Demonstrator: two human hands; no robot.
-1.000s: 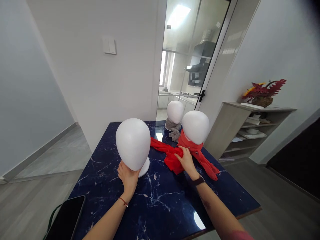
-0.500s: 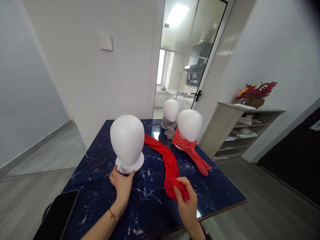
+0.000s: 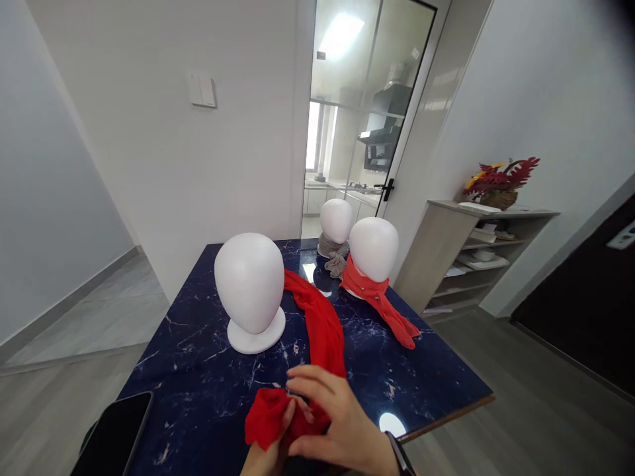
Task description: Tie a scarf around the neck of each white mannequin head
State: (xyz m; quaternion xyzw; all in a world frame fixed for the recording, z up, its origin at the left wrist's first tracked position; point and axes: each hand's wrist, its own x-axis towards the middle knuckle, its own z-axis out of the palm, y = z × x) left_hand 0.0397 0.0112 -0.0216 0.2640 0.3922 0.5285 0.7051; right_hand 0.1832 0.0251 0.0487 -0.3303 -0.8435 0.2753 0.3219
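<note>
A bright red scarf [image 3: 325, 327] runs from behind the nearest white mannequin head [image 3: 249, 284] toward me across the table. My left hand [image 3: 286, 423] is closed on the scarf's near end, with red cloth bunched over and around its fingers. Just right of it, my right hand [image 3: 337, 416] curves with thumb and fingers apart, close to the cloth, and nothing shows gripped in it. The nearest head stands upright on its round base, its neck bare on the side facing me.
Behind stand a mannequin head [image 3: 374, 248] wrapped in a coral scarf [image 3: 381, 301] and another head [image 3: 336, 220] in a grey scarf [image 3: 332, 248]. A phone [image 3: 114, 433] lies at the dark blue table's [image 3: 193, 350] left edge. A shelf [image 3: 446, 244] stands to the right.
My left hand has left the mannequin head's base and now grips the scarf's near end. My right hand has let go of the cloth and opened. The scarf's near end has shifted left.
</note>
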